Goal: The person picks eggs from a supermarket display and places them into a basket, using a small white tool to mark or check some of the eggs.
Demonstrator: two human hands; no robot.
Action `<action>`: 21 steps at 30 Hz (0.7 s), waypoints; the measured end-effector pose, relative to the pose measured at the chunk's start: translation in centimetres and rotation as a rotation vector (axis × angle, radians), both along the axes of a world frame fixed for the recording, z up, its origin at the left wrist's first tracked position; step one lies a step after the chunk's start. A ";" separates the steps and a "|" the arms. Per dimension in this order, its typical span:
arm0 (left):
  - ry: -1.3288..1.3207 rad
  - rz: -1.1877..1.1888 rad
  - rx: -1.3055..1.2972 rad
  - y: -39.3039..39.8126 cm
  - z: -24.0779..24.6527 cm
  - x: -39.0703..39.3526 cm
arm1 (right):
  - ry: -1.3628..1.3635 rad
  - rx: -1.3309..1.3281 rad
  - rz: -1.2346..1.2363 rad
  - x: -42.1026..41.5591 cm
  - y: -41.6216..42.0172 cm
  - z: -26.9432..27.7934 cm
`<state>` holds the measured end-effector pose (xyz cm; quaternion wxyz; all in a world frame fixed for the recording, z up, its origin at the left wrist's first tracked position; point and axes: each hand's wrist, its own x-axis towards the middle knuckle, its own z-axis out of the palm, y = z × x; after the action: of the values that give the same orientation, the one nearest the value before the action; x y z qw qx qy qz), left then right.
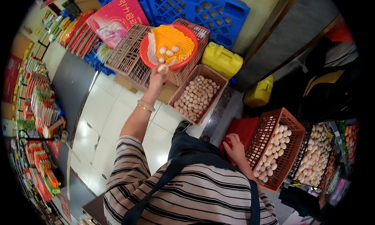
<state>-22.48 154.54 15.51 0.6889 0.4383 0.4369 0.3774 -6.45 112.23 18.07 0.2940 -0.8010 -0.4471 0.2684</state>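
Note:
My left hand [159, 76] reaches out to the near rim of a red plastic basin [143, 50], its fingers around a pale egg [163, 68]. Inside the basin, several eggs [169, 53] rest on an orange and white knitted cloth [178, 39]. The basin stands on upturned plastic crates [127, 53]. My right hand [235, 147] is held low beside a brown plastic crate [296, 122] that has several eggs [274, 154] in it; its fingers are apart and nothing shows in them. Between the two hands, on the floor, stands a pinkish crate [224, 81] with many eggs [199, 96].
Yellow jerrycans [222, 61] stand behind the floor crate, near a blue plastic pallet [199, 12]. A red box or lid [241, 131] lies by my right hand. A black crate of eggs [315, 154] is at the far right. Shelves of packaged goods [41, 99] line the left.

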 end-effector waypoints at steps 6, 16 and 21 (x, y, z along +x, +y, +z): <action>0.644 0.080 0.499 15.4 -4.6 0.4 | -0.143 -0.036 -0.272 -2.4 1.5 -0.1; 1.135 -0.736 1.345 20.0 -10.9 10.3 | -0.065 -0.341 -0.648 -7.9 1.4 1.1; 1.205 -0.896 1.393 21.2 -11.8 12.3 | -0.063 -0.387 -0.791 -10.9 -0.6 1.2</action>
<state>-10.20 175.73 3.74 0.0250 0.9810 0.1904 -0.0275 -17.32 111.64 19.26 0.2052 -0.9586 -0.0564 0.1894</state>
